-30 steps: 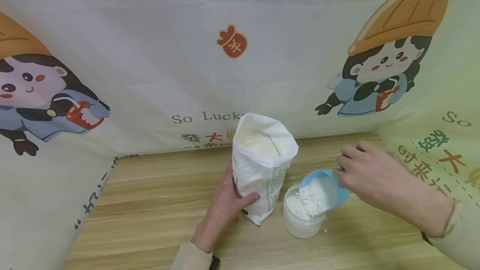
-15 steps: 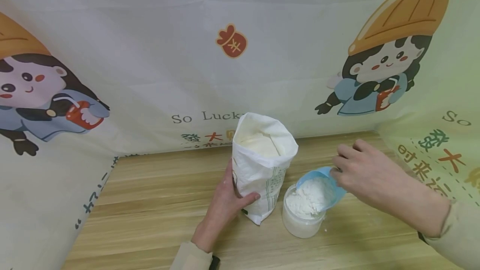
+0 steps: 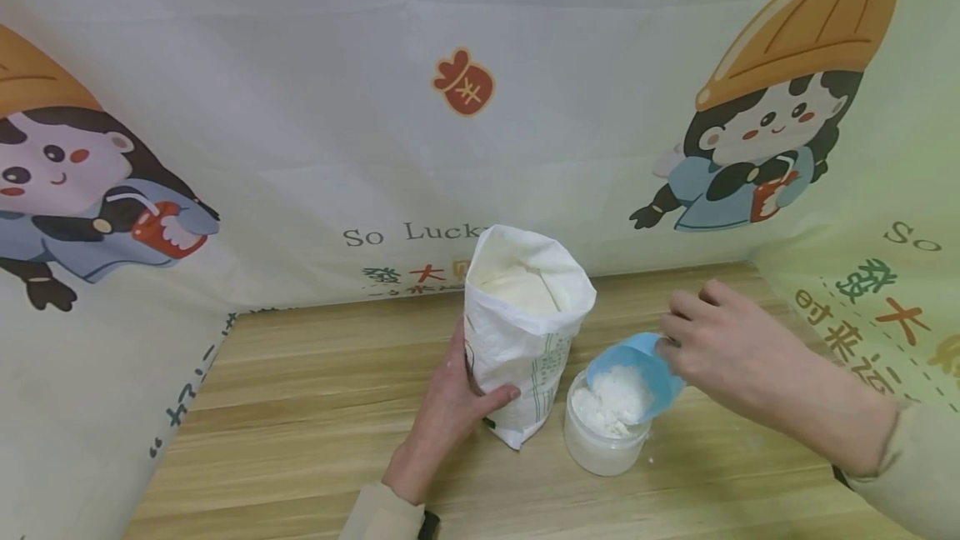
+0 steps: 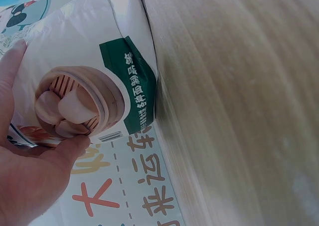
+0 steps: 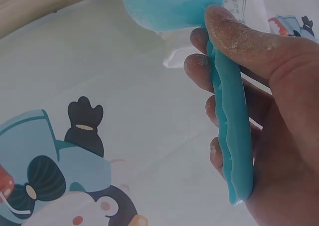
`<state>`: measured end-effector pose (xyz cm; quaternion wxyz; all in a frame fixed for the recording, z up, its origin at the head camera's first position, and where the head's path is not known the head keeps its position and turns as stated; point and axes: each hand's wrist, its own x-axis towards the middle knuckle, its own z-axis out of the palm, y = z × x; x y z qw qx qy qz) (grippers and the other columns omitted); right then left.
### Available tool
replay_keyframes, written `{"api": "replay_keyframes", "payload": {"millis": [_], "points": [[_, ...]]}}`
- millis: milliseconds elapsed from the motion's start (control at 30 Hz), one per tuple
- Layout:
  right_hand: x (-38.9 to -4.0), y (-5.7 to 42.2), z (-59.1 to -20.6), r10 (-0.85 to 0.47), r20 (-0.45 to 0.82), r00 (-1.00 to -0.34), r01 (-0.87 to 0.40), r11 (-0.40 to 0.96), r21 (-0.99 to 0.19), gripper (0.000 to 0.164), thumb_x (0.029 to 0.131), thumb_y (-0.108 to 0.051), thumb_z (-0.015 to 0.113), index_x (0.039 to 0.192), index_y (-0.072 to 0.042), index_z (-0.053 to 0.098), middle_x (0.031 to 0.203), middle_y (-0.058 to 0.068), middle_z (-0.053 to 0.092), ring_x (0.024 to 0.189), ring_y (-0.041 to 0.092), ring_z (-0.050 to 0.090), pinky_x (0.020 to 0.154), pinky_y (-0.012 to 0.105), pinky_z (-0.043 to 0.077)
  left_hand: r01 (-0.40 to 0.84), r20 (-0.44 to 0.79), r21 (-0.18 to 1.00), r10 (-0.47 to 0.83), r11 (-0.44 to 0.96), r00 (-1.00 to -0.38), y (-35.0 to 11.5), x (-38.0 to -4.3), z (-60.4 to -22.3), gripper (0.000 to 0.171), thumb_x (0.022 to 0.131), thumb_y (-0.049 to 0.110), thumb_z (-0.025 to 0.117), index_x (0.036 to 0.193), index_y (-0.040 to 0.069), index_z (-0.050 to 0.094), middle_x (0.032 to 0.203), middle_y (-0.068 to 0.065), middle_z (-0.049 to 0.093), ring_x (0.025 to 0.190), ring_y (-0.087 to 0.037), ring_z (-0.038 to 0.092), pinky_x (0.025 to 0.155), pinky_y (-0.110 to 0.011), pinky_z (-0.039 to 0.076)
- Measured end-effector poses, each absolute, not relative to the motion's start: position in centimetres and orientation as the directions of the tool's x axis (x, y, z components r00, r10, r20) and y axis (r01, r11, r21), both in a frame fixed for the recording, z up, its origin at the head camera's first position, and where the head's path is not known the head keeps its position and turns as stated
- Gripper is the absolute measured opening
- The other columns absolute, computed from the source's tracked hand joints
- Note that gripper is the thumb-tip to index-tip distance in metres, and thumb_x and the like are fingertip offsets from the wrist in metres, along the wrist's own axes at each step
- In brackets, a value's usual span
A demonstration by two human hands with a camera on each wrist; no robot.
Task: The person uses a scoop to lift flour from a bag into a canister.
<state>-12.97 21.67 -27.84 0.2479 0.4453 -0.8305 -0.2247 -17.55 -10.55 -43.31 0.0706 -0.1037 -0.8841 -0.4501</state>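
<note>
An opened white bag of flour (image 3: pixel 510 357) stands upright on the table, and pale powder shows inside its mouth. My left hand (image 3: pixel 450 398) grips its lower side, thumb across the front; the left wrist view shows a steamer of buns printed on the bag (image 4: pixel 75 41). To its right is a small clear jar (image 3: pixel 606 452), heaped with white flour. My right hand (image 3: pixel 738 365) holds a light blue scoop (image 3: pixel 660 373) tilted down over the jar's rim, flour lying at its lip. In the right wrist view, fingers wrap the scoop's ridged handle (image 5: pixel 232 126).
A wood-grain table (image 3: pixel 300 407) lies under everything. Behind it and at both sides hangs a pale printed cloth (image 3: pixel 360 90) with cartoon figures and lettering. A few specks of flour dot the table beside the jar.
The scoop has shifted slightly left and tipped further over the jar. Less flour lies in it, and more of its blue inside shows. My left hand and the bag have stayed put.
</note>
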Motion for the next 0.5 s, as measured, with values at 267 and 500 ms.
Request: {"api": "replay_keyframes", "payload": {"millis": [267,500], "points": [[-12.92,21.88,-27.69,-0.846,0.238,-0.478,-0.630,0.519,0.579,0.028,0.064,-0.013,0.097,0.081,-0.010,0.074,0.083,0.002,0.065,0.080,0.025,0.051,0.066,0.039,0.042,0.240,0.211,0.785,0.118,0.572,-0.970,-10.49,-17.57,-43.32,0.123,0.075,0.029,0.095,0.166,0.020,0.014,0.156,-0.021,0.046,0.138,-0.040,0.049,0.114,-0.057,0.039],[-12.75,22.08,-27.18,-0.849,0.247,-0.467,-0.626,0.514,0.586,0.032,0.061,-0.010,0.098,0.082,-0.009,0.072,0.083,0.002,0.064,0.080,0.026,0.051,0.067,0.039,0.044,0.234,0.203,0.793,0.119,0.563,-0.972,-10.50,-17.60,-43.31,0.124,0.075,0.028,0.095,0.166,0.021,0.012,0.157,-0.020,0.045,0.140,-0.040,0.047,0.115,-0.058,0.038]]}}
